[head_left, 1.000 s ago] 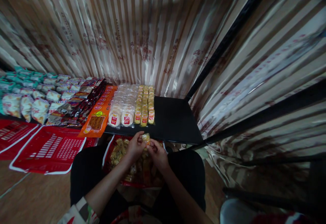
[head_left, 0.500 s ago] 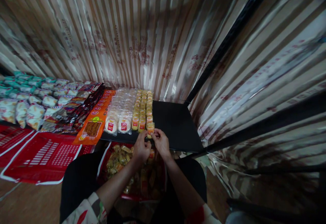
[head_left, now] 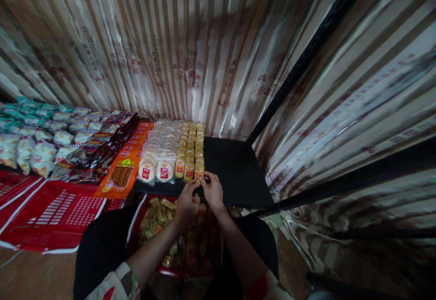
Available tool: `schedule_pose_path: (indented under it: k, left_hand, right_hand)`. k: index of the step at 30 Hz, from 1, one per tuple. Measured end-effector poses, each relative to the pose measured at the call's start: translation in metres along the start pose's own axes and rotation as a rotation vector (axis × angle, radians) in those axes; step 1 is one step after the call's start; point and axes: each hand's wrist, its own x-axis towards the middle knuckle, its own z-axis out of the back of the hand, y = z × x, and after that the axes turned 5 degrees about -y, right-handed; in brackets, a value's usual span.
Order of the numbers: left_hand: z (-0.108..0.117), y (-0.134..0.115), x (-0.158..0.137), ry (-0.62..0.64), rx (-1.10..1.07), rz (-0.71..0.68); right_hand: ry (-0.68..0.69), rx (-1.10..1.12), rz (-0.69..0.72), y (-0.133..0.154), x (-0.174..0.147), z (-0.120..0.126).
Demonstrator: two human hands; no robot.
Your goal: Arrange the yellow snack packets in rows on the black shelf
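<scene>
Small yellow-wrapped cakes with red-and-white labels lie in three columns on the black shelf. At the front of the rightmost column is a wrapped cake, its near end between my hands. My left hand pinches its lower left corner with bent fingers. Against its right side, the thumb and forefinger of my right hand are closed. Fingers hide the packet's near edge. Below my forearms, a red basket between my knees holds many more wrapped yellow pieces.
Left of the columns lie round white wrapped crackers, an orange snack bag, dark red packets and white-and-teal bags. Red baskets stand beneath at left. Black posts and a striped curtain enclose the shelf.
The front cake of the right column has moved back slightly, more in line with its neighbours. Both hands stay at its near end. The view has shifted a little.
</scene>
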Motion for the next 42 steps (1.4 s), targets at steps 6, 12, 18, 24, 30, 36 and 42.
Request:
schedule_pose_path:
  k: [6, 12, 18, 24, 30, 36, 42]
  left_hand:
    - [-0.007, 0.009, -0.002, -0.072, -0.041, -0.154]
    - [-0.008, 0.009, -0.004, -0.069, -0.012, -0.138]
    - [-0.011, 0.012, -0.007, -0.057, 0.022, -0.137]
    - [-0.012, 0.010, -0.005, -0.059, 0.017, -0.151]
    - [0.000, 0.001, -0.007, -0.098, -0.001, -0.141]
    - [0.033, 0.026, -0.044, -0.026, 0.018, 0.012]
    - [0.062, 0.065, -0.087, 0.396, 0.485, 0.509]
  right_hand:
    - [-0.004, 0.037, 0.041, -0.008, 0.001, -0.005]
    - [-0.002, 0.125, 0.061, -0.017, 0.006, -0.011]
    - [0.004, 0.130, 0.065, -0.020, 0.007, -0.012]
    - [0.002, 0.081, 0.106, -0.017, 0.004, -0.010]
    - [-0.031, 0.023, 0.149, -0.009, 0.000, -0.006]
    - [-0.088, 0.207, 0.099, -0.003, -0.045, 0.008]
    - [0.551, -0.060, 0.103, -0.020, -0.121, -0.008]
